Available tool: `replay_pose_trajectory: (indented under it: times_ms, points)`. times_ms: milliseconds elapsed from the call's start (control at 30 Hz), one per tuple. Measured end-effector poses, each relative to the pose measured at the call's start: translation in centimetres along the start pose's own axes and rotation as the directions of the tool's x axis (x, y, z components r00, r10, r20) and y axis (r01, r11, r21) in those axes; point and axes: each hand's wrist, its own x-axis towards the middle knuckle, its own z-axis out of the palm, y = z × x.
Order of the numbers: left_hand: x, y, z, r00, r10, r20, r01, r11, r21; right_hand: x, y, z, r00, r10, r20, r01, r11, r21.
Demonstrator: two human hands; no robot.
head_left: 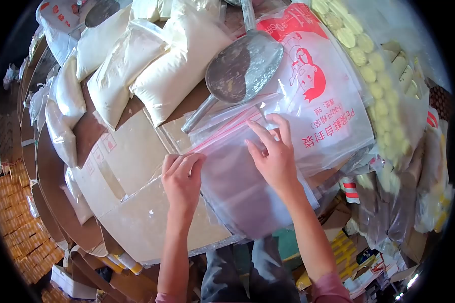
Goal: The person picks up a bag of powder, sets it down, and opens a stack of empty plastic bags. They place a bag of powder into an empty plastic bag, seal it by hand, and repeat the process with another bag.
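Note:
Clear zip bags with a pink seal strip lie in a stack near the front edge of the cardboard. My left hand is at the left end of the strip, its fingers closed on the top bag's corner. Over the right part of the strip is my right hand, fingers apart and bent, close to the bag's surface. Just beyond the bags rests a metal scoop, its handle pointing toward my left hand. A printed plastic package with red markings lies right of the scoop.
Filled bags of pale powder stand at the back left, with smaller ones along the left edge. Flattened cardboard covers the surface. At the right is a long clear bag of round yellowish pieces. Yellow stacks stand lower left.

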Motion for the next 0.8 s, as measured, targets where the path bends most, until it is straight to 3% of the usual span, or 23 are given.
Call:
replay_pose_trajectory:
  times_ms: [67, 133, 167, 200, 233, 267, 333, 367, 400, 433, 533, 633, 667, 800]
  points:
    - [-0.7, 1.9, -1.9, 0.971, -0.223, 0.081, 0.232, 0.966, -0.118, -0.6, -1.9, -0.9, 0.998, -0.052, -0.030, 0.051, 0.998, -0.030]
    - [-2.3, 3.0, -3.5, 0.883, -0.422, 0.204, 0.466, 0.840, -0.277, -2.6, -5.2, -1.9, 0.962, 0.272, 0.020, -0.270, 0.941, 0.205]
    - [-3.3, 3.6, -4.4, 0.817, -0.508, 0.273, 0.576, 0.743, -0.341, -4.1, -6.8, -2.3, 0.900, 0.428, 0.082, -0.432, 0.851, 0.300]
    - [-4.3, 4.3, -5.3, 0.783, -0.535, 0.318, 0.622, 0.681, -0.387, -5.5, -8.1, -2.4, 0.845, 0.485, 0.225, -0.534, 0.745, 0.401]
    - [-6.2, 4.3, -5.3, 0.766, -0.543, 0.345, 0.637, 0.565, -0.525, -6.9, -9.4, -2.4, 0.771, 0.519, 0.369, -0.636, 0.613, 0.469]
    - [-7.8, 4.8, -5.7, 0.780, -0.518, 0.352, 0.621, 0.564, -0.545, -8.2, -10.8, -2.5, 0.738, 0.530, 0.419, -0.675, 0.596, 0.435]
    - [-9.5, 6.4, -6.3, 0.774, -0.516, 0.367, 0.630, 0.568, -0.529, -9.9, -13.0, -2.1, 0.717, 0.568, 0.405, -0.698, 0.584, 0.415]
    - [-9.8, 7.5, -6.8, 0.750, -0.545, 0.376, 0.660, 0.571, -0.489, -10.1, -14.0, -2.4, 0.645, 0.638, 0.421, -0.764, 0.542, 0.350]
    - [-10.0, 8.0, -7.6, 0.763, -0.526, 0.377, 0.645, 0.662, -0.381, -11.0, -14.4, -1.9, 0.666, 0.652, 0.362, -0.743, 0.540, 0.394]
    - [-10.8, 8.2, -7.7, 0.799, -0.506, 0.325, 0.600, 0.696, -0.394, -11.8, -14.7, -1.5, 0.681, 0.669, 0.299, -0.721, 0.540, 0.434]
    - [-12.7, 7.3, -7.7, 0.913, -0.335, 0.232, 0.404, 0.815, -0.415, -12.9, -14.9, -0.9, 0.725, 0.610, 0.321, -0.689, 0.628, 0.361]
    - [-12.3, 6.5, -8.5, 0.887, -0.380, 0.262, 0.459, 0.786, -0.415, -12.6, -14.8, -0.5, 0.575, 0.670, 0.470, -0.817, 0.432, 0.383]
    - [-12.4, 5.6, -8.5, 0.886, -0.381, 0.264, 0.463, 0.756, -0.462, -12.2, -14.7, -0.3, 0.439, 0.704, 0.558, -0.874, 0.191, 0.447]
    - [-12.7, 3.3, -8.8, 0.827, -0.471, 0.308, 0.562, 0.657, -0.503, -12.7, -14.2, 1.0, 0.354, 0.653, 0.670, -0.855, -0.065, 0.515]
